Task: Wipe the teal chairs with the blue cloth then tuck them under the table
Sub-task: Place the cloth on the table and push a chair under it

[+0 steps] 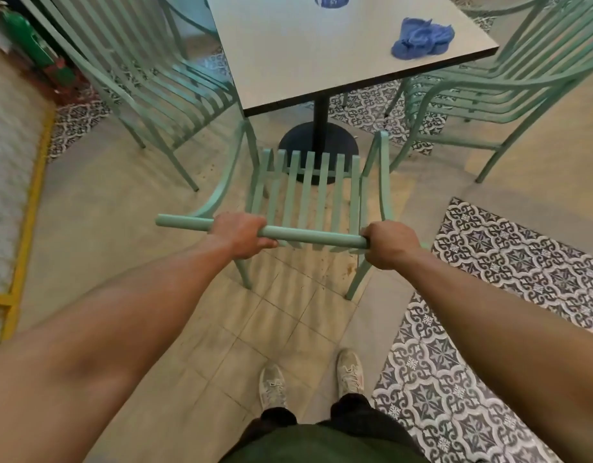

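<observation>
A teal slatted metal chair (308, 192) stands right in front of me, facing the table. My left hand (243, 233) and my right hand (388, 243) both grip its round top rail, one toward each end. The chair's front edge sits just before the black pedestal base (290, 142) of the grey square table (321, 55). A crumpled blue cloth (422, 38) lies on the tabletop near its right corner. Two more teal chairs stand at the table's left side (138, 81) and right side (495, 85).
A blue and white object (331, 0) sits at the far edge of the table. A yellow-edged border (27, 228) runs along the floor on the left. Patterned tiles (509, 262) cover the floor to my right, and my feet (311, 379) stand behind the chair.
</observation>
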`<state>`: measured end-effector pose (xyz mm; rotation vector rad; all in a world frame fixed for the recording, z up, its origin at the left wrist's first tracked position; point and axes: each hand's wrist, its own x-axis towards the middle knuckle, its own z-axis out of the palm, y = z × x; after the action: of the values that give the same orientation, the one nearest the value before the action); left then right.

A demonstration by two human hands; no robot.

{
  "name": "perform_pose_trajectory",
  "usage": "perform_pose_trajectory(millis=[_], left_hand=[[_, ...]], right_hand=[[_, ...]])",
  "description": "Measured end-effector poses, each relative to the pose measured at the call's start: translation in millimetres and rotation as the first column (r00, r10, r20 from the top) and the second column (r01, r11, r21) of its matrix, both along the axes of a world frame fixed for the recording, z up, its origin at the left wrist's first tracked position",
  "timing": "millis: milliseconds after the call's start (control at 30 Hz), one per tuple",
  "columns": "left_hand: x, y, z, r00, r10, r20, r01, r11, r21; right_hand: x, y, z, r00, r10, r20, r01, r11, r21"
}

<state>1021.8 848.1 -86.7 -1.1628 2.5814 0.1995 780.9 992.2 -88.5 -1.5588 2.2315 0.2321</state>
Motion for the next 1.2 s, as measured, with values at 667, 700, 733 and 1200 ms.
perform_pose_trajectory(millis=[667,700,733,1200], left_hand=[[-19,165,-29,0.979,0.048,-0.198,-0.042,0.998,0.036],[-13,160,-30,0.974,0.061,-0.220,-0.051,0.997,0.052],[-7,155,-31,0.970,0.073,-0.231,-0.061,0.996,0.059],[-36,87,-27,1.000,0.028,0.001,-0.028,0.998,0.058]], right_hand=[[-55,128,-7,0.987,0.153,-0.057,-0.149,0.986,0.068],[-51,127,-9,0.986,0.163,-0.042,-0.162,0.986,0.032],[-45,125,-12,0.983,0.184,-0.026,-0.184,0.983,-0.014],[-64,58,-14,0.981,0.187,-0.053,-0.186,0.982,0.022]])
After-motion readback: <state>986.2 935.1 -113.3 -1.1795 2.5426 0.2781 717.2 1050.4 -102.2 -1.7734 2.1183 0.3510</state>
